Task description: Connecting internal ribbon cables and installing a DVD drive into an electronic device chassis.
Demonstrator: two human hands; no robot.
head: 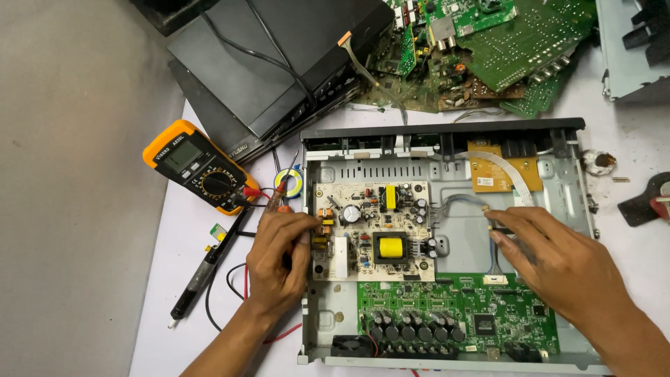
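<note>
Two bare hands are seen over an opened metal chassis (569, 185), a shallow grey sheet-steel tray lying on a white surface (185, 230). The left hand (279, 255) rests at the left edge of a cream power board (370, 230), a matt rectangle studded with a yellow-taped transformer, dark cylindrical capacitors and orange blocks; its fingers (307, 225) are curled together around red probe tips, which are pressed near the orange parts. The right hand (558, 262) lies over the bare chassis floor right of that board, and its fingers (506, 227) are pinched on a small connector (488, 209) at the end of a thin bundle of grey wires (453, 204) running from the board. A glossy green main board (453, 321) with rows of black capacitors is seated along the near edge. An orange-cased multimeter (199, 167) with a round dial lies to the left, beside a slim black soldering iron (206, 269) and a small solder reel (287, 183). Loose green circuit boards (502, 42) are heaped at the far edge, next to flat black device casings (272, 63).
</note>
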